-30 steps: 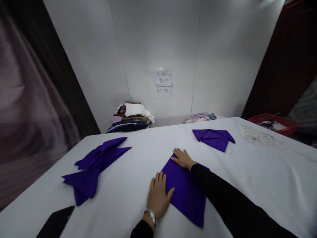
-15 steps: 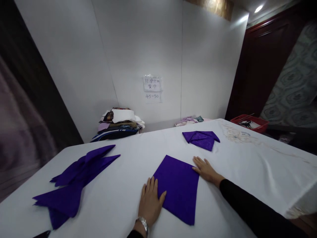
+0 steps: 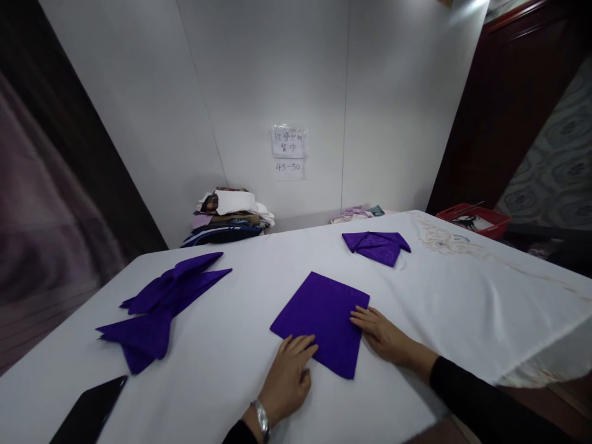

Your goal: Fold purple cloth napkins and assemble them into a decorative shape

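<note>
A purple cloth napkin (image 3: pixel 319 314), folded to a flat square, lies turned cornerwise on the white tablecloth (image 3: pixel 208 345). My left hand (image 3: pixel 287 377) rests at its lower left edge, fingertips on the fabric and the thumb bent beneath. On the right edge, the outstretched fingers of my right hand (image 3: pixel 382 333) lie flat on the cloth. Neither hand grips anything. Off to the left sits a purple napkin folded into a winged shape (image 3: pixel 169 308). Another folded purple napkin (image 3: pixel 377 246) lies farther back on the right.
A black flat device (image 3: pixel 90 413) lies at the near left. Behind the table are a stack of folded clothes (image 3: pixel 229 216) and a lilac cloth bundle (image 3: pixel 354 214). At the far right stands a red basket (image 3: pixel 494 228). Handwritten signs (image 3: pixel 289 151) hang on the wall.
My right hand has moved from the napkin's upper right corner down along its right edge. My left hand has shifted to the lower left edge. The view has tilted downward.
</note>
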